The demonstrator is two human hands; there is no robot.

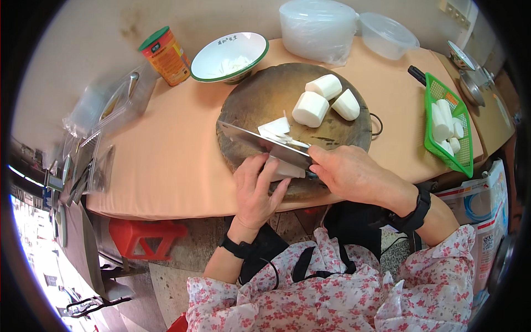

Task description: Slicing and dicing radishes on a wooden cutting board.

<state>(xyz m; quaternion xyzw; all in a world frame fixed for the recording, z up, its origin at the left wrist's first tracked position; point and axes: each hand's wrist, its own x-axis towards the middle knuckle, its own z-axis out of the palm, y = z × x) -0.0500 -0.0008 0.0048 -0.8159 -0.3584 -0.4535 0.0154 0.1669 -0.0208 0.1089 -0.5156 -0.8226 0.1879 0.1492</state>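
Note:
On a round wooden chopping board (265,95), my right hand (352,172) grips a cleaver (265,143) at its handle end, the blade upright and slanting up to the left. My left hand (259,189) presses its fingers on a peeled white vegetable piece (286,169) on the near side of the blade. Thin white slices (276,128) lie just beyond the blade. Farther back on the board are several thick white vegetable chunks (310,109). Behind the board, a white bowl with a green rim (228,54) holds white shreds.
A green plastic basket (471,153) with white vegetable pieces stands at the right. Along the back are an orange can with a green lid (168,58), a bagged plastic tub (317,31) and a clear container (388,37). Clear plastic trays with utensils (124,91) stand at the left.

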